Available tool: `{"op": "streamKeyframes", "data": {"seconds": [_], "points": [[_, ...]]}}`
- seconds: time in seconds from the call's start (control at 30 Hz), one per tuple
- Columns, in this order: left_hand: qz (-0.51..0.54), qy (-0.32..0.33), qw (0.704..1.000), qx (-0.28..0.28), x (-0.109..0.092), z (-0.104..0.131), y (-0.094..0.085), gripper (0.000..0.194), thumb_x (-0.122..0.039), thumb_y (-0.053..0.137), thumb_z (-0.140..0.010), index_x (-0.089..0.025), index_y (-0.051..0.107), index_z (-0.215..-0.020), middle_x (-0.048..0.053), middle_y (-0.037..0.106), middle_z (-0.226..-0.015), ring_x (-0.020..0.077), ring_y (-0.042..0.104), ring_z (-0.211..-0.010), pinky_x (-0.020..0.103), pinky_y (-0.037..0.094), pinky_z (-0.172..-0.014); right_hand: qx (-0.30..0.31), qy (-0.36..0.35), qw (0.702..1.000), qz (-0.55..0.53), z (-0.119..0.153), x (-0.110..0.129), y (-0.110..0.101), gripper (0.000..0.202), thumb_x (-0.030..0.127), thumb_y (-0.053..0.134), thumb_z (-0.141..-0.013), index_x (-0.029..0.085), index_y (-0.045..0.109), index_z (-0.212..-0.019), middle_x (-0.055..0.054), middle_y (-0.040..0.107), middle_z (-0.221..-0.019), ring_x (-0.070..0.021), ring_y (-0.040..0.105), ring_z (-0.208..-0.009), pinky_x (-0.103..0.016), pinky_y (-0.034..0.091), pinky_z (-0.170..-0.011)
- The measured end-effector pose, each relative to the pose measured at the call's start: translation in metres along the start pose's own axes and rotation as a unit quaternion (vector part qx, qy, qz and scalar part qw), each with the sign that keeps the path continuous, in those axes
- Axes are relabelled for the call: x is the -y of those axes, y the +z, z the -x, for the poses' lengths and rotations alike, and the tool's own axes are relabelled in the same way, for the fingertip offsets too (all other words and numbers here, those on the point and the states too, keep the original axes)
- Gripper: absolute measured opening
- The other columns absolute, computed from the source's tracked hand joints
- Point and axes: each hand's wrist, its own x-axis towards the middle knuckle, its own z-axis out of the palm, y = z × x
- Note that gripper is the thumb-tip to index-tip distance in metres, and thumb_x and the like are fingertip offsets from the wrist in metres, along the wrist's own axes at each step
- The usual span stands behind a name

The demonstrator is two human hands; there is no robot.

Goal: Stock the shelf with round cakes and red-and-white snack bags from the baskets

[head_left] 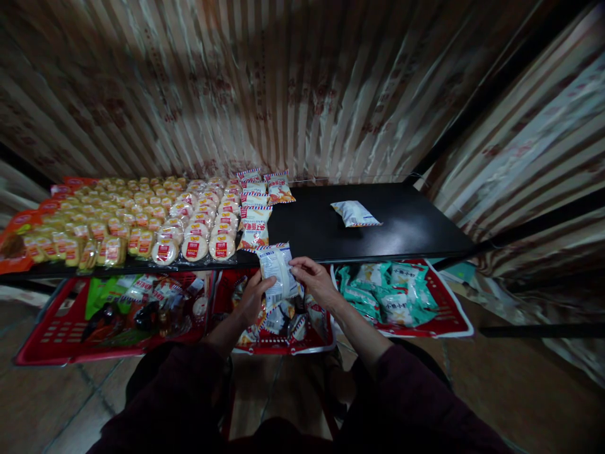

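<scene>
Between my two hands is a small snack bag (278, 265), its white and blue printed back facing me. My left hand (253, 297) grips its left side with the thumb across the front. On the right edge, the thumb and fingers of my right hand (314, 282) pinch the bag. It is held over the middle red basket (302, 349), which contains more such bags. Just beyond, matching bags with red print (255, 228) stand in a column on the black shelf (302, 227). Another bag (355, 214) lies alone further right on the shelf.
Rows of round white crackers (195, 246) and yellow packaged cakes (111, 249) fill the shelf's left part, with orange packets (19, 236) at the end. A left red basket (51, 334) holds mixed packets; the right one (454, 325) holds green bags (399, 306). Striped curtain (283, 94) hangs behind.
</scene>
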Motion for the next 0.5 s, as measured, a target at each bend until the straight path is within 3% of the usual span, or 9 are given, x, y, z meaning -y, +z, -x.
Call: {"op": "streamKeyframes", "data": {"seconds": [0.5], "points": [[0.098,-0.011,0.995,0.024,-0.0074,-0.0033,0.0007,0.048,-0.032,0.063,-0.073,-0.015,0.06,-0.118,0.008,0.071,-0.103,0.0282,0.062,-0.103,0.039,0.046,-0.091,0.029,-0.027,0.999,-0.002,-0.0017,-0.0026,-0.0022,0.033,0.036,0.077,-0.067,0.024,0.069,-0.096,0.003,0.057,-0.078,-0.0096,0.049,-0.07,-0.022,0.039,-0.066]]}}
